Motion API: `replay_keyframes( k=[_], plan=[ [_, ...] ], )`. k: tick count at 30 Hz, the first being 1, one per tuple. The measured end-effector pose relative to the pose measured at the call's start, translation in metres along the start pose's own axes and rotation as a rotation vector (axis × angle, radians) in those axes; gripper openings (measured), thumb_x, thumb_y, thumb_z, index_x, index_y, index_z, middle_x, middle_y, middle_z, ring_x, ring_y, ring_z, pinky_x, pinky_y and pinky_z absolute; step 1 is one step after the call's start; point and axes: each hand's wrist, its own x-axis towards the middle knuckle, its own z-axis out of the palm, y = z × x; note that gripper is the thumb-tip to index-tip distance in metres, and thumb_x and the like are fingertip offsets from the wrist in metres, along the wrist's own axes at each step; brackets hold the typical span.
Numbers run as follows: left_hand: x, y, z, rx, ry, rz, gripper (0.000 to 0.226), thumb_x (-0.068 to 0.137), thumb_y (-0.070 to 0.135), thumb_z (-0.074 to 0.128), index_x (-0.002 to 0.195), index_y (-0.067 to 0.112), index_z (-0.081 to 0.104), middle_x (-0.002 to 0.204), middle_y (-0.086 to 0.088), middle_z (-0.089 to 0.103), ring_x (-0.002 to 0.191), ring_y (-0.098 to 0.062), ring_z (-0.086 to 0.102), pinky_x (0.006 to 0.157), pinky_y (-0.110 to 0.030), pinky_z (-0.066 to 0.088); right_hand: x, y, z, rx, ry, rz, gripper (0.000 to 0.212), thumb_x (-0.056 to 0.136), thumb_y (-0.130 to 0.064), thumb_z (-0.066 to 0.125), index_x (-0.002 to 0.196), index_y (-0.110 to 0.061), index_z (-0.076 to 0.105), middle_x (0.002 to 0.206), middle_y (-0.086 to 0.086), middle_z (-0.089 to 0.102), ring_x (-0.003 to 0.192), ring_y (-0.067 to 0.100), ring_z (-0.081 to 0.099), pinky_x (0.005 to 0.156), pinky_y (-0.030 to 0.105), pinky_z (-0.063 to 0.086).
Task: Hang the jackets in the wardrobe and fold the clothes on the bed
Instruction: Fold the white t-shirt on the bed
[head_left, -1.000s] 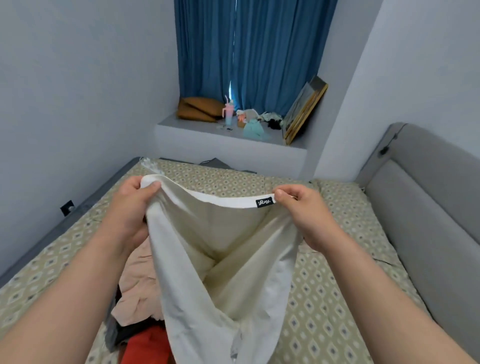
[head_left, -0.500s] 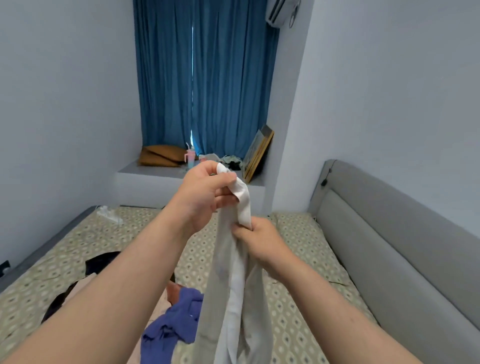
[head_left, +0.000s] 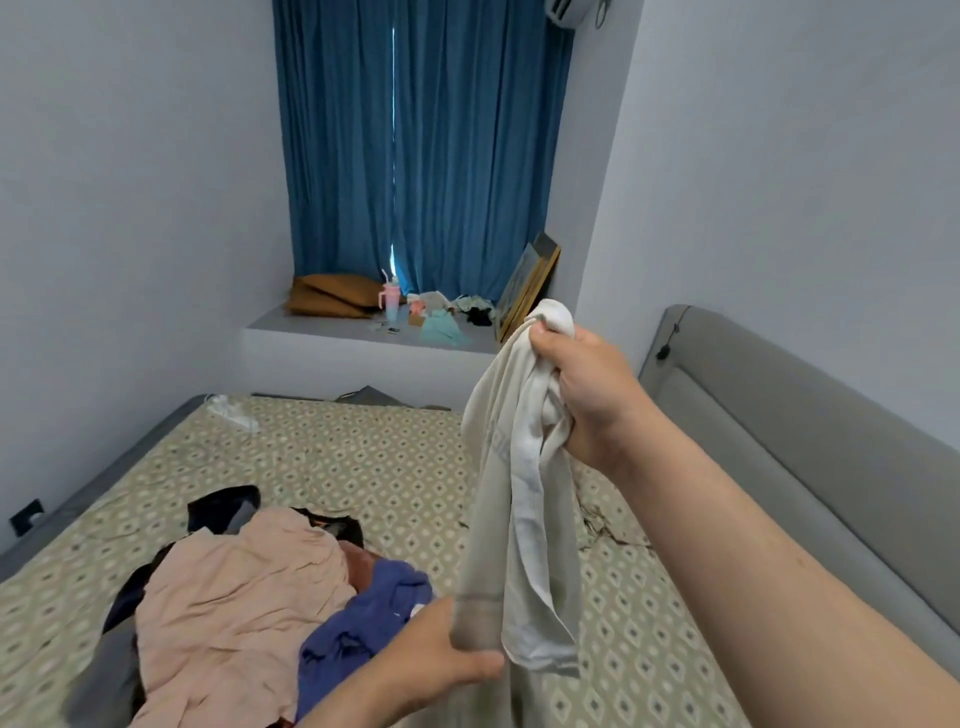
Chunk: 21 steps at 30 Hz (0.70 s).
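Cream garment (head_left: 519, 519) hangs over bed (head_left: 337, 457); right hand (head_left: 587, 395) grips top, left hand (head_left: 447, 660) lower edge.

Soft even daylight; wide-angle edges bowed; slight blur.

Blue curtains (head_left: 426, 145) hang above a ledge (head_left: 332, 332) holding a pink bottle (head_left: 390, 301).

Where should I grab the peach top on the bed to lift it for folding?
Grip the peach top along its upper edge near the black garment, coming from above. It lies crumpled on the pile, and that edge is exposed, clear of the blue garment.
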Motion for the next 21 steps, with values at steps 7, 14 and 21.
replay_keyframes(
  k=[7, 14, 21],
  plan=[
    [0.004, 0.03, -0.006, -0.135, 0.189, 0.001, 0.029, 0.083, 0.018, 0.063, 0.109, 0.018, 0.075, 0.106, 0.002, 0.076, 0.105, -0.017, 0.069, 0.091, -0.032, 0.054, 0.036, 0.021, -0.018, -0.127, 0.023, -0.031, 0.017, 0.102, -0.018, 0.05, 0.104, -0.015, 0.066, 0.09, -0.001, 0.076, 0.086, 0.016, 0.072, 0.073, 0.031, 0.058],
    [0.032, 0.105, -0.034, -0.725, 0.362, 0.105, 0.017, 0.101, 0.01, 0.051, 0.104, 0.003, 0.066, 0.079, -0.01, 0.075, 0.067, -0.018, 0.073, 0.054, -0.029, 0.056, 0.004, 0.112, -0.071, -0.373, 0.066, 0.181, 0.03, 0.098, -0.04, 0.056, 0.122, -0.022, 0.06, 0.128, -0.005, 0.06, 0.123, 0.021, 0.055, 0.095, 0.034, 0.048],
    [0.06, 0.166, -0.05, -0.969, 0.484, 0.281, 0.021, 0.102, 0.015, 0.051, 0.118, 0.003, 0.059, 0.084, -0.009, 0.075, 0.073, -0.018, 0.074, 0.059, -0.033, 0.059, -0.08, 0.183, -0.079, -0.415, -0.217, 0.252, 0.034, 0.086, -0.037, 0.067, 0.115, -0.019, 0.068, 0.108, -0.006, 0.075, 0.102, 0.011, 0.07, 0.086, 0.03, 0.056]
  ],
)
